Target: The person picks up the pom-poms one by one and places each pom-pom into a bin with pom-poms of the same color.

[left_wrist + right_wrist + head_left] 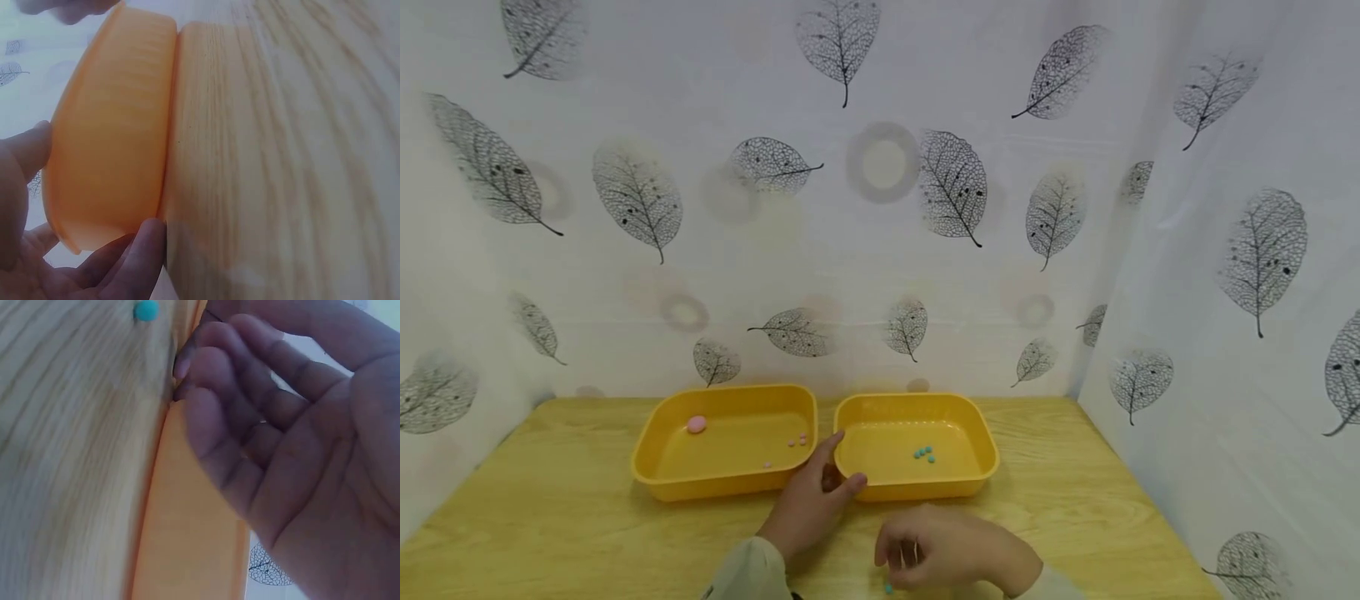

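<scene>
My left hand [808, 504] holds the right yellow tray [917, 490] at its near left corner, the thumb on the front rim and the other fingers along the left end. In the left wrist view, fingertips [150, 240] touch the tray's wall. Over the table in front of this tray is my right hand [951, 546], its fingers loosely bent with nothing seen between them. A small green bead [146, 310] lies on the wood close to those fingers. Several more green beads [922, 453] lie inside the right tray.
To the left stands a second yellow tray [730, 485] with a larger pink disc [697, 424] and several tiny pink beads [802, 437]. Both trays sit on a wooden table [550, 533]. A leaf-patterned white curtain [880, 250] encloses the back and sides.
</scene>
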{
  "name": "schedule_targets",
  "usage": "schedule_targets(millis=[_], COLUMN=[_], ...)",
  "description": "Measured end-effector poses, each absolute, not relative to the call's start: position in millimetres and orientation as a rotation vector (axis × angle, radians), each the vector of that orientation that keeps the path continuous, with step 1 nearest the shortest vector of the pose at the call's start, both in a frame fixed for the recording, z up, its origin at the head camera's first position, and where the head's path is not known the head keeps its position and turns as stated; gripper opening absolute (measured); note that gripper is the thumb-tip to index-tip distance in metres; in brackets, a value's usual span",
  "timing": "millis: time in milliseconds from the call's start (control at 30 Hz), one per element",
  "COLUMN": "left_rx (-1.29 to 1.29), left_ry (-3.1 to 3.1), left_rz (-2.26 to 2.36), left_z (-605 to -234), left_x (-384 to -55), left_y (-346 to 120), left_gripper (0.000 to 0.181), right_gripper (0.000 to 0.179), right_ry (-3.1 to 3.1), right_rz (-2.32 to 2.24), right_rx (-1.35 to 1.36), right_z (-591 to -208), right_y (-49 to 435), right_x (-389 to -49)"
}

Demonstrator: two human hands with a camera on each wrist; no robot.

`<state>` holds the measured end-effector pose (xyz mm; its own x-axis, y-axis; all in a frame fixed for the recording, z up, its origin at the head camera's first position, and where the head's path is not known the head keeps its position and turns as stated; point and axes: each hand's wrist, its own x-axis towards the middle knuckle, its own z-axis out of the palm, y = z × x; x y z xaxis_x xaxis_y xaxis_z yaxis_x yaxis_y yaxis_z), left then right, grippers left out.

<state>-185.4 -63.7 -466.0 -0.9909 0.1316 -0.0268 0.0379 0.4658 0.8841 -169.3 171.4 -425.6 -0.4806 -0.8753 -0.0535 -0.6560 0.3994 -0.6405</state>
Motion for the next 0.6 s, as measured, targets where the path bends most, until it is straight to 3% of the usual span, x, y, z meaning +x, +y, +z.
schedule_targets(millis=[233, 600], left_rx=[0.149, 0.15], left_ry=[2.588, 2.591], left_rz=[1.576, 1.571], left_z=[-465.6, -469.0], left_x=[-186.7, -187.9], left_y=[-63.3, -64.8], left_gripper=[0.089, 0.086], right_gripper=[0.01, 0.006], right_ry=[2.198, 2.292], right_rz=[-0.662, -0.637], right_rx=[-1.05, -0.928], right_z=[-435.7, -440.2], right_y=[171.0, 163.5], right_x=[-163.7, -155.5])
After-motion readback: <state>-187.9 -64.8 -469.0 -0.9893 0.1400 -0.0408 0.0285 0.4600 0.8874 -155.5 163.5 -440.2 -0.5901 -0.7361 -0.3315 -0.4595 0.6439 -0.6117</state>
